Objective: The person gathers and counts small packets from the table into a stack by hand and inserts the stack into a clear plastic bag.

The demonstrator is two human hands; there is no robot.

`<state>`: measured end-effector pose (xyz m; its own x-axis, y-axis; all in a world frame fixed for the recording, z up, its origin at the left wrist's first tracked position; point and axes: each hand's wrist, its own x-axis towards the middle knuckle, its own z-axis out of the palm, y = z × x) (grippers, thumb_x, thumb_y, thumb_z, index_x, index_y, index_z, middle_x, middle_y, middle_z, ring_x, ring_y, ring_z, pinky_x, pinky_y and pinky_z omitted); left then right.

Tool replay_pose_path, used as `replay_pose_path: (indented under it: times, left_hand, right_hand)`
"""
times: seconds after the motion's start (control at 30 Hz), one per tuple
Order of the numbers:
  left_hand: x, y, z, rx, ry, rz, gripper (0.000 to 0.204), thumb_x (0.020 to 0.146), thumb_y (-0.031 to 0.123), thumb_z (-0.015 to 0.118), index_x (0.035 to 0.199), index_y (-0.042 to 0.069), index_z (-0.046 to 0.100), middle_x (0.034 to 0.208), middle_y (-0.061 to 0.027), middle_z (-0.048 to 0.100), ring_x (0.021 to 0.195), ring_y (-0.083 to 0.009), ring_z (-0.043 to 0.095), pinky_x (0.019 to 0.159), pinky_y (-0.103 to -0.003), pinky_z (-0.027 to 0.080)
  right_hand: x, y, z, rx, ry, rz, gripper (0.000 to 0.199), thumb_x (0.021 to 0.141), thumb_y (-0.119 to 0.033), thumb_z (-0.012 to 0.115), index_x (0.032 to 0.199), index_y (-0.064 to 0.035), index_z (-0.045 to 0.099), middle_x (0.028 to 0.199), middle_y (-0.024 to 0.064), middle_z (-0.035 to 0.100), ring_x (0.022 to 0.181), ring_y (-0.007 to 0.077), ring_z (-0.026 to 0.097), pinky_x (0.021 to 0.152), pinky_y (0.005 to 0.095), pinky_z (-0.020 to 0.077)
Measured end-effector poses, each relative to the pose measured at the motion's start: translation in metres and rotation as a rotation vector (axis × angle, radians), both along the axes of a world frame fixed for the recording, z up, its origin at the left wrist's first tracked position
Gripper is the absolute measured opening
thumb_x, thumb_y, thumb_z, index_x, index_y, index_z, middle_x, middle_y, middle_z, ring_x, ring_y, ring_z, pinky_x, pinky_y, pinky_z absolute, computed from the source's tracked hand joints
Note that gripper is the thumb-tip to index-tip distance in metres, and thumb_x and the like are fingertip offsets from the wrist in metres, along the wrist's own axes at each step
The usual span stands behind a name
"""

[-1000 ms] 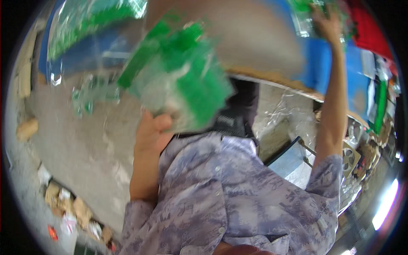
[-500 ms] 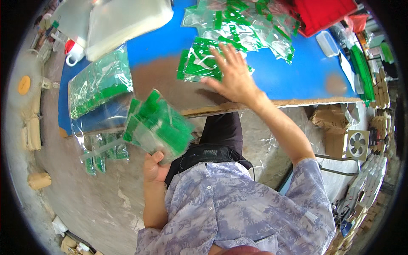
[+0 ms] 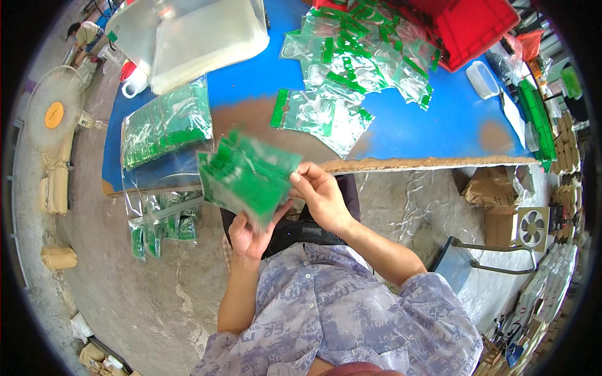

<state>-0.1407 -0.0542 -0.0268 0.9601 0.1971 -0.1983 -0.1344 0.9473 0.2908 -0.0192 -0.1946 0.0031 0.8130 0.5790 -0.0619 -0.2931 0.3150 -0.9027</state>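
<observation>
A stack of green and clear plastic packets [image 3: 254,178] is held between my two hands in front of the table edge, slightly blurred. My left hand [image 3: 249,237] grips its lower end from below. With thumb and fingers, my right hand [image 3: 315,193] pinches its right edge. On the blue table [image 3: 433,135], a few clear packets with green strips [image 3: 323,116] lie just beyond my hands. Farther back spreads a heap of similar packets [image 3: 370,53]. To the left, a large clear bag [image 3: 169,122] filled with green-banded packets hangs partly over the table edge.
A red crate [image 3: 476,28] stands at the back right, near a clear plastic tub [image 3: 481,80]. At the back left lie a pile of clear plastic sheets [image 3: 210,44] and a white mug [image 3: 133,81]. A fan [image 3: 55,113] stands at far left; a person [image 3: 84,37] is behind it.
My right hand has drawn back from the table packets to the held stack and now grips its edge. The packet that was under it is gone from the table. My left hand shifted slightly right.
</observation>
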Motion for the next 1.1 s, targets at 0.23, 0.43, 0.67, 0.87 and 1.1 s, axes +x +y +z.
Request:
replay_pose_path:
  times: [0.23, 0.43, 0.67, 0.87, 1.1]
  left_hand:
    - [-0.017, 0.011, -0.017, 0.169, 0.051, 0.121, 0.076, 0.084, 0.015, 0.074, 0.150, 0.008, 0.036, 0.151, -0.0149, 0.044, 0.141, -0.0391, 0.040, 0.116, -0.066, 0.029]
    - [-0.011, -0.002, -0.013, 0.094, 0.101, 0.130, 0.070, 0.086, 0.011, 0.070, 0.147, 0.005, 0.037, 0.147, -0.0144, 0.047, 0.139, -0.0368, 0.043, 0.116, -0.065, 0.030]
    - [-0.005, -0.005, -0.018, -0.032, 0.146, 0.082, 0.067, 0.087, 0.007, 0.069, 0.146, 0.006, 0.038, 0.145, -0.0137, 0.049, 0.138, -0.0355, 0.044, 0.117, -0.064, 0.029]
    - [-0.018, 0.002, -0.029, -0.034, 0.033, 0.049, 0.074, 0.083, 0.006, 0.072, 0.148, 0.004, 0.036, 0.148, -0.0176, 0.046, 0.139, -0.0411, 0.041, 0.116, -0.067, 0.027]
    - [-0.007, 0.003, -0.019, 0.101, 0.139, 0.044, 0.065, 0.081, 0.004, 0.075, 0.140, 0.005, 0.046, 0.136, -0.0082, 0.057, 0.130, -0.0264, 0.053, 0.113, -0.047, 0.042]
  right_hand:
    - [0.108, -0.020, 0.015, -1.110, -1.454, -0.153, 0.058, 0.099, -0.045, 0.051, 0.134, 0.0008, 0.055, 0.144, 0.0275, 0.045, 0.141, 0.0462, 0.034, 0.115, 0.0600, 0.0250]
    - [0.043, -0.015, -0.001, -0.828, -1.494, 0.206, 0.043, 0.092, -0.012, 0.059, 0.134, -0.0036, 0.056, 0.134, 0.0205, 0.055, 0.133, 0.0371, 0.046, 0.109, 0.0528, 0.0380]
    - [0.083, -0.018, 0.005, -1.267, -1.275, -0.372, 0.058, 0.093, -0.032, 0.064, 0.141, -0.0045, 0.048, 0.139, 0.0312, 0.045, 0.136, 0.0510, 0.036, 0.109, 0.0652, 0.0284]
    - [0.066, -0.035, 0.001, -1.137, -1.447, -0.011, 0.047, 0.086, -0.006, 0.058, 0.132, -0.0069, 0.055, 0.146, 0.0206, 0.046, 0.143, 0.0480, 0.029, 0.114, 0.0673, 0.0219]
    - [0.053, -0.031, 0.003, -0.741, -1.466, 0.316, 0.049, 0.081, 0.001, 0.057, 0.130, -0.0022, 0.055, 0.146, 0.0172, 0.048, 0.142, 0.0404, 0.036, 0.119, 0.0583, 0.0223]
